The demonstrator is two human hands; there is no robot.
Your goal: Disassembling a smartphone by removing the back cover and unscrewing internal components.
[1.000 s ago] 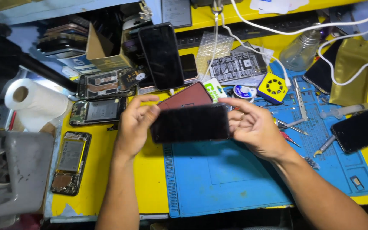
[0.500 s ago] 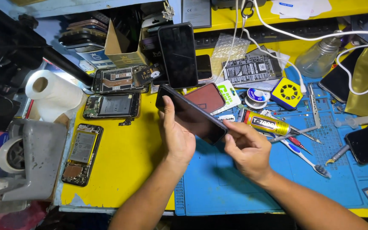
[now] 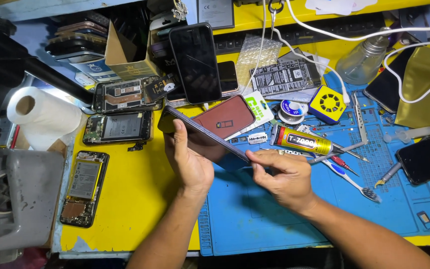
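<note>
Now the left hand (image 3: 191,162) cradles the dark phone (image 3: 202,139) edge-up over the surface's middle, right hand (image 3: 282,174) pinching its lower end, and a slip could drop it onto the glue tube (image 3: 302,141).

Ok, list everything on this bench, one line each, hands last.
phone: one, dark, held tilted in both hands
opened phones: three, dark, left on yellow table
upright phone: one, black, back centre
paper roll: one, white, far left
mat: one, blue, under the hands
glue tube: one, yellow and black, on mat
toothbrush: one, white and blue, on mat
cables: white, top right
left hand: grips the phone's underside
right hand: fingers pinch the phone's lower corner
</note>
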